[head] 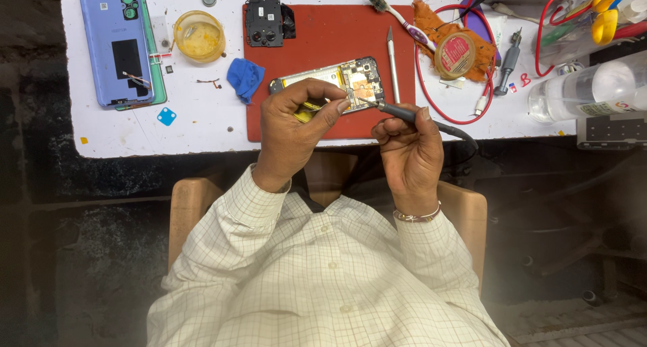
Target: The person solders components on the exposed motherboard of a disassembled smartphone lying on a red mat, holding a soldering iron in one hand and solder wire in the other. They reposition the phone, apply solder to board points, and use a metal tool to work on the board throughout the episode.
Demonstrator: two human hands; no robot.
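Opened phone (337, 84), one unit with its back removed, lies on the red mat (323, 33) near the middle of the white table (202, 128); its circuit board and a yellow battery area are exposed. From left to right the table carries: one blue phone back cover (111, 40) resting on a green-edged panel; one small light-blue square piece (166, 116); one round yellow translucent dish (199, 35), whose contents cannot be made out; one crumpled blue cloth (245, 77) just beside the mat's left edge; one black camera module frame (264, 22) at the mat's top edge. The left hand (293, 128) rests over the phone's lower left part, its grip narrow, thumb and forefinger pinched at the phone's edge and hiding part of the battery. The right hand (408, 151) holds one dark soldering iron (397, 111), grip closed round the handle, the tip touching the board. Right of the phone lie one slim craft knife (393, 67), one toothbrush (397, 15), one round roll with a red label (455, 53) on an orange cloth (431, 26), looping red cable (431, 107), one grey screwdriver (509, 60) and one clear plastic bottle (593, 87) lying on its side.
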